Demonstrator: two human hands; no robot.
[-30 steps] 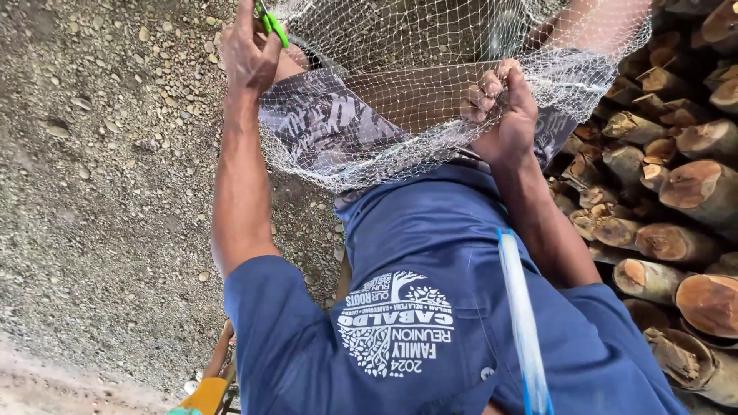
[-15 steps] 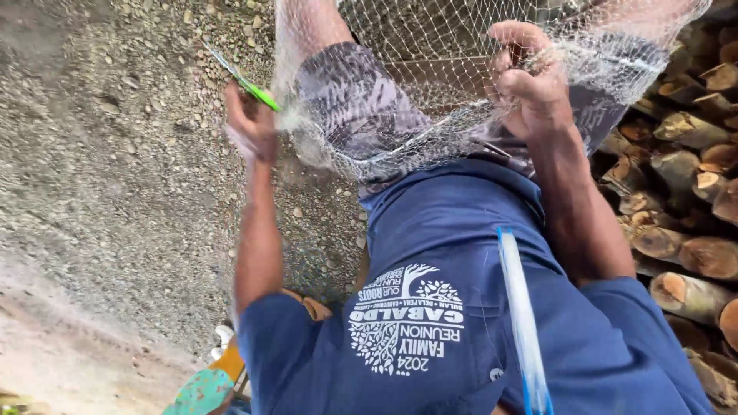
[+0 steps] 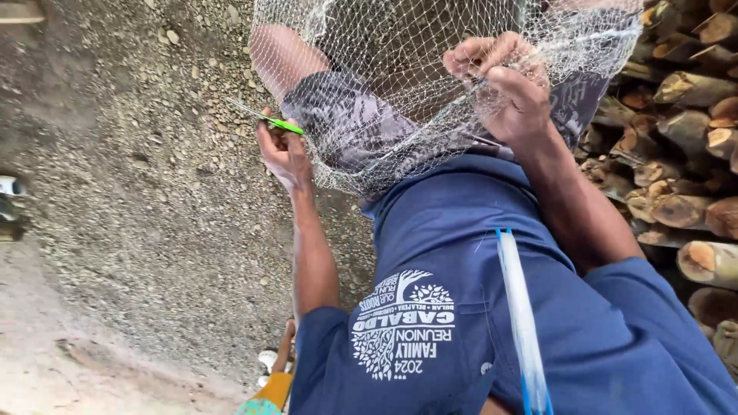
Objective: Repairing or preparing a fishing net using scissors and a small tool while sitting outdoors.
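Note:
A fine pale fishing net [image 3: 400, 84] lies draped over my lap and patterned shorts [image 3: 346, 127]. My left hand [image 3: 283, 154] is at the net's left edge and pinches a thin green netting needle [image 3: 270, 119], whose tip points up and left. My right hand [image 3: 507, 88] is closed around a bunched fold of the mesh at the upper right. Below both hands is my blue printed shirt [image 3: 461, 307].
Stacked cut logs [image 3: 684, 184] fill the right side. Gravelly ground [image 3: 138, 177] spreads to the left. A blue-and-white cord [image 3: 523, 323] hangs down my chest. A small colourful object [image 3: 269, 388] sits at the bottom edge by my left elbow.
My left hand has drawn the green needle down and back from the net's top edge towards my body. My right hand keeps its grip on the mesh, shifted slightly upward.

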